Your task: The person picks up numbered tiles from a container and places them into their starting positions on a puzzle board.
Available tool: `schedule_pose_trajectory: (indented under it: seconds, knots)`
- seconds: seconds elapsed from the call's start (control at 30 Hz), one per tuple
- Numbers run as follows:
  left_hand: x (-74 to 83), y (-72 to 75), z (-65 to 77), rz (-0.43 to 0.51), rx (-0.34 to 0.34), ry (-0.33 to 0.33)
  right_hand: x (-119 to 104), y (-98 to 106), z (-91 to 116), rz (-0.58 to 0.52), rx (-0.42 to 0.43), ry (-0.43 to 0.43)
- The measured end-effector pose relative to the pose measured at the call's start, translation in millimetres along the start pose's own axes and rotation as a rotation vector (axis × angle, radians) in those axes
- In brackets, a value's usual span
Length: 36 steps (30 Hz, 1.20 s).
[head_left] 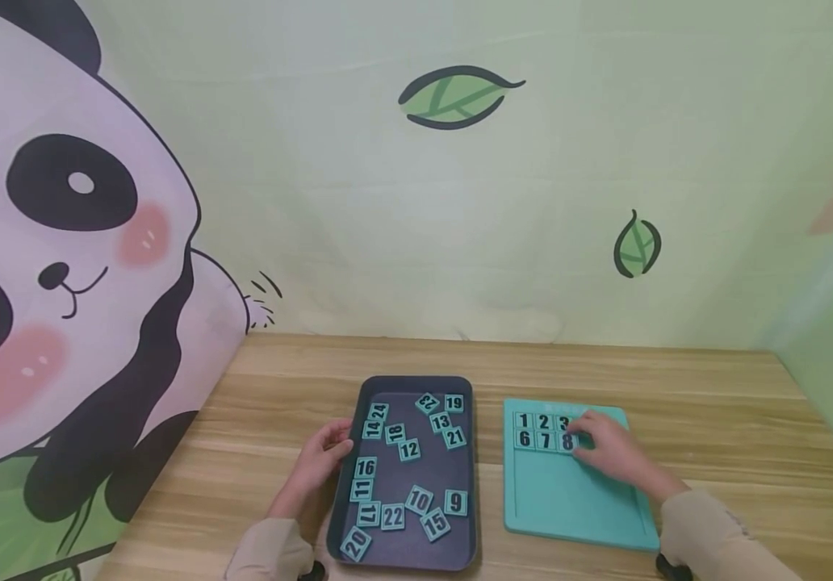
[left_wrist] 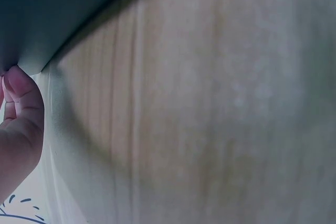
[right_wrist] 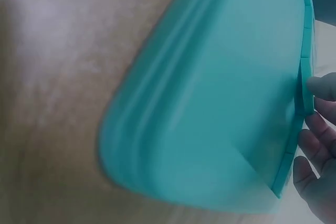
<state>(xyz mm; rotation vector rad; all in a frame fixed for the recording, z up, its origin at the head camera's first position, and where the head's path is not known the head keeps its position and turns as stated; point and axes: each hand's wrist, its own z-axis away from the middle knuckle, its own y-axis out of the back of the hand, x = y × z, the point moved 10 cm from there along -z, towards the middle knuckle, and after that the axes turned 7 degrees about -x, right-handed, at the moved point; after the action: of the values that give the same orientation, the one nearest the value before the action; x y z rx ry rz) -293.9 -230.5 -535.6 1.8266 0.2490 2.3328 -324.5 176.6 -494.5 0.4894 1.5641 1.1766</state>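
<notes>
- The right hand (head_left: 609,448) works at the teal board (head_left: 569,492), thumb and fingertips pinching the number 8 tile (head_left: 567,441). The right wrist view shows a tile tipped slightly out of line under its fingertips, so I judge the piece is held by its edges to be nudged level.
- The left hand (head_left: 320,456) grips the left side of the dark tray (head_left: 427,464), fingers curled and thumb at the rim, probably to stop the tray sliding.
- Tray and board sit side by side on the wooden surface (head_left: 722,420), a gap between them, each within reach of one hand; that seems a handy layout for taking pieces across.
- The tray holds sixteen loose tiles (head_left: 456,503), 9 to 24, numbers up and turned at odd angles, some touching, others apart.
- The board has a shallow recess. In it 1, 2 and 3 form a row above 6, 7 and 8; the lower part is bare. I cannot tell what the right hand covers beyond the 3.
</notes>
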Motion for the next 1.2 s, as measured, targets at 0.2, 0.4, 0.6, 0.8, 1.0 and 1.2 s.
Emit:
schedule_pose_trajectory:
  seconds: [0.2,0.4,0.6,0.8,1.0,1.2]
  knots:
    - [-1.2,-0.2,0.1,0.007,-0.002,-0.003,0,-3,0,0.04,0.01,-0.002]
    - [0.4,-1.1,0.5,0.014,-0.012,-0.019,-5,0,0,0.102,0.036,0.005]
    - [-0.2,0.2,1.3,0.011,-0.009,-0.012,-28,14,1,0.086,0.114,0.063]
    - [-1.5,0.4,0.8,-0.006,-0.011,-0.006,-55,10,0,0.02,0.113,0.111]
    - [-1.5,0.3,0.5,-0.009,-0.008,0.003,-85,-3,-1,-0.114,0.055,0.17]
    - [-1.5,-0.1,0.8,-0.014,-0.007,0.009,-116,-23,-1,-0.2,-0.057,0.232]
